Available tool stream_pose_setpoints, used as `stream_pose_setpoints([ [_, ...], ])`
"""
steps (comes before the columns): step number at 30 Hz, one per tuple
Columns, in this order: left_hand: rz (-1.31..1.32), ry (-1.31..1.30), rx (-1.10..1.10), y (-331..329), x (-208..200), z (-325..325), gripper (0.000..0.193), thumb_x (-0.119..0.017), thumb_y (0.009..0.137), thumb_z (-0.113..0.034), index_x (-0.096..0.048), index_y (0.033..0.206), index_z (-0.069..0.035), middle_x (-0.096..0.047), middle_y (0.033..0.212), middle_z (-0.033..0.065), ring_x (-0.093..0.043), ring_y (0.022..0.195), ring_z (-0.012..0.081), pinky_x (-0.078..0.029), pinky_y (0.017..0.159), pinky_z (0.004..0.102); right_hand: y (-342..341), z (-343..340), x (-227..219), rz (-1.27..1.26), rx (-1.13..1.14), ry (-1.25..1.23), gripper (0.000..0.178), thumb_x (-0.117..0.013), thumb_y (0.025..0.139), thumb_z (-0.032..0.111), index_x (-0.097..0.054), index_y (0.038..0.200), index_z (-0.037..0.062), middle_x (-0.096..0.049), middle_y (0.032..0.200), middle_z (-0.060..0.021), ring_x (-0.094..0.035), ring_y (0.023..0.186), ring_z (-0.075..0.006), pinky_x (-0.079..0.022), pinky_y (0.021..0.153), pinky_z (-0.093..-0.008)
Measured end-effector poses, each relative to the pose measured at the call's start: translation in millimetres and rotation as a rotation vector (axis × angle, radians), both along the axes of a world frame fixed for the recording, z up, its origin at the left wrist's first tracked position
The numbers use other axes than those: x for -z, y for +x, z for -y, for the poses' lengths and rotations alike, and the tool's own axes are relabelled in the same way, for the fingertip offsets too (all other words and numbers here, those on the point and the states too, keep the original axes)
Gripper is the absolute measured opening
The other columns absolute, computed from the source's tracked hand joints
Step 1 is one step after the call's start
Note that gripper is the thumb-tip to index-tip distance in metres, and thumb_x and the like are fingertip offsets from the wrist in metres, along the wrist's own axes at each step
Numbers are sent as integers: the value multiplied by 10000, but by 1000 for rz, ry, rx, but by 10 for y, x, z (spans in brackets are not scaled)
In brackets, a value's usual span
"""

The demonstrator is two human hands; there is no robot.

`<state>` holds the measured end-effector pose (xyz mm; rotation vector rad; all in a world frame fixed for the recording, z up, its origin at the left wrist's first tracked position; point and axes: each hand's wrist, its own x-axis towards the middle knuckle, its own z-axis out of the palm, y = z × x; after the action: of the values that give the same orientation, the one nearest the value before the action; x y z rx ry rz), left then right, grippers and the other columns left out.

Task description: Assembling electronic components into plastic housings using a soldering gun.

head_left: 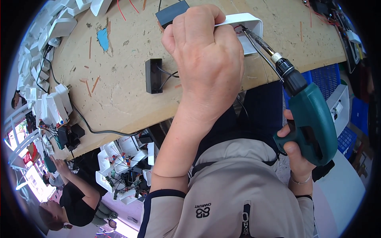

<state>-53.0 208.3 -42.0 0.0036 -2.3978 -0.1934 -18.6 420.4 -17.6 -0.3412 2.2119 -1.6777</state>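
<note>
My right hand (298, 158) is wrapped round the handle of a green soldering gun (315, 119). Its long tip, with a thin tube alongside, reaches into an open white plastic housing (254, 24) at the table's near edge. My left hand (208, 47) is closed on the housing's left side, its fingertips partly hidden behind the hand. A bit of red wire shows inside, beside the tip. Left of my left wrist, an open black plastic case (154, 81) lies with black wires running from it under my hand. A dark box (170, 15) lies just beyond my left fingers.
White housings (59, 29) are heaped along the table's left side, with a black cable (89, 129) trailing near them. A bin of white parts and circuit boards (125, 166) stands below the edge. Blue crates (323, 79) are at right. Another person (75, 198) works at lower left.
</note>
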Motion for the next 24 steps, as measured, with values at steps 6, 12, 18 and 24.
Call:
stream_pose_setpoints([
  [6, -10, 79, 40, 28, 34, 11, 90, -592, 613, -47, -575, 689, 0, -501, 844, 101, -471, 812, 244, -329, 747, 353, 45, -19, -19, 24, 8, -5, 683, -698, 693, 294, -384, 1189, -55, -530, 1063, -198, -567, 729, -157, -464, 675, -268],
  [12, -21, 162, 83, 5, 108, 21, 96, -586, 609, -50, -554, 683, 2, -493, 860, 106, -464, 824, 252, -322, 746, 364, 61, -93, 8, -14, -9, -12, 685, -693, 697, 311, -386, 1180, -64, -527, 1071, -205, -568, 717, -155, -466, 652, -262],
  [18, -34, 239, 125, -23, 139, 23, 105, -580, 604, -52, -532, 678, 4, -485, 876, 112, -457, 836, 260, -314, 745, 374, 92, -118, -16, -35, 3, -15, 689, -694, 693, 338, -397, 1169, -62, -532, 1072, -196, -571, 706, -148, -466, 621, -244],
  [24, -49, 317, 164, -54, 182, -14, 115, -574, 599, -55, -510, 672, 6, -477, 892, 117, -451, 848, 268, -307, 744, 384, 91, -151, 4, -48, 57, -35, 714, -692, 685, 380, -401, 1160, -66, -543, 1055, -181, -574, 709, -138, -465, 593, -229],
])
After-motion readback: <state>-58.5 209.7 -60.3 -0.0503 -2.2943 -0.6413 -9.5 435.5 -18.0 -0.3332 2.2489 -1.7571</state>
